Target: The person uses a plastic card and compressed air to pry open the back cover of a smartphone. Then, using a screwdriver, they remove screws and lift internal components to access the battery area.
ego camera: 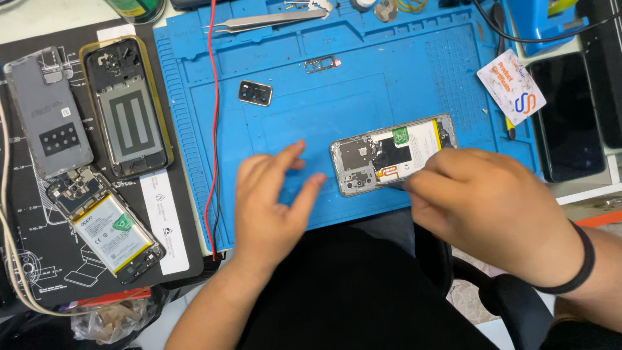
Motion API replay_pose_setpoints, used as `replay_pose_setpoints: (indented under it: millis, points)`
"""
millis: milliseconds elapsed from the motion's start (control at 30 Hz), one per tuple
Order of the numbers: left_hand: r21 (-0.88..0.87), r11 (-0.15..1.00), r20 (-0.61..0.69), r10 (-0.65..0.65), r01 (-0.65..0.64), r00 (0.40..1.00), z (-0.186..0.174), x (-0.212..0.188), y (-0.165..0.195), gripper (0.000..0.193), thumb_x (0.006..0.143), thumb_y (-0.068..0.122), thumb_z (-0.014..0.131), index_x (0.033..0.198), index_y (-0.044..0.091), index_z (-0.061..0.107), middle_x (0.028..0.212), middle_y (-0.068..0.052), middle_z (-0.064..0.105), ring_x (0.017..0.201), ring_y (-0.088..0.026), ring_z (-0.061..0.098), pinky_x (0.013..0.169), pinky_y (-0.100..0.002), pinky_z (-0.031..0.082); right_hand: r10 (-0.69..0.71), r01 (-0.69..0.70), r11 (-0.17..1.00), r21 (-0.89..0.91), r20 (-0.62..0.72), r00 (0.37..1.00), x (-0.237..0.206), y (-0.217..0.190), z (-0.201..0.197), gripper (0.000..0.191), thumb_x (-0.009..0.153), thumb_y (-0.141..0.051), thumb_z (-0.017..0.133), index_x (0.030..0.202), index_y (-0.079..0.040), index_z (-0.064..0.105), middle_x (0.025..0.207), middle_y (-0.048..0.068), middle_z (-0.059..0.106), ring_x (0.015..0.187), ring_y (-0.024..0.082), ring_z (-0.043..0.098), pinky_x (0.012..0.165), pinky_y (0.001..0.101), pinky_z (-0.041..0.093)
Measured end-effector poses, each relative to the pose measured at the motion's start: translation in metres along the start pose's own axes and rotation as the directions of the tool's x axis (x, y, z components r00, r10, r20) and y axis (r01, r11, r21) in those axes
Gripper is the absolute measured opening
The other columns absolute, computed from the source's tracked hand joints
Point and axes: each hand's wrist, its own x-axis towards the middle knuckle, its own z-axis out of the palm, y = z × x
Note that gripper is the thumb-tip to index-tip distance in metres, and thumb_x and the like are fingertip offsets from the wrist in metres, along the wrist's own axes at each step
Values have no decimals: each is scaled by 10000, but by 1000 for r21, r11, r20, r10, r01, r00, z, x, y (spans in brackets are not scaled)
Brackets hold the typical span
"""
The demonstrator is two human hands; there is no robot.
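Opened phone [393,155] lies right of centre on the blue mat [337,97]. Right hand [483,201] is at its lower edge, fingers pinched together on something too small to tell. Left hand [272,198] hovers at centre, fingers apart, holding nothing. Tweezers [265,23] at top; three more opened phones [84,149] at left.

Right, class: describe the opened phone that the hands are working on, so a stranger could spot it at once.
Start at the blue work mat. Near its front edge lies the opened phone, under the right hand. Unlike the three phone parts on the black mat, it sits alone on blue, showing a white battery.
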Motion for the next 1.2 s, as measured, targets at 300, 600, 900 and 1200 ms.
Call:
replay_pose_setpoints:
  millis: [300,600,900,1200]
  points:
    - [-127,990,153,80,-60,985,19,-7,6,676,772,221,897,1354,29,612,1174,-101,698,1127,-297,612,989,-394,495,-117,179,971,-161,333,936,30,-6,-27,357,871,-342,564,1183,-174,598,740,3,594,687,207,636,634,345,535]
    - [-29,993,216,116,-113,970,19,-10,9,586,721,303,919,1247,128,729,1383,-154,548,1283,-374,481,1065,-457,459,-171,176,984,-4,226,959,26,-12,-30,423,776,-233,630,1192,-160,617,942,23,642,838,207,663,706,332,545]
    - [23,990,200,134,-141,971,30,-8,16,485,778,318,886,1194,107,751,1483,-248,441,1314,-439,411,1107,-500,383,-44,32,967,253,44,998,-1,8,-15,325,669,-104,780,987,-120,717,922,-6,705,801,213,702,642,328,555]
    - [57,988,64,137,-141,989,10,6,4,127,825,143,848,924,96,782,1230,-87,672,1185,-330,539,1064,-429,404,266,-167,827,537,-113,957,-22,35,-6,174,809,-106,803,953,-33,738,925,55,739,755,115,684,607,225,500]
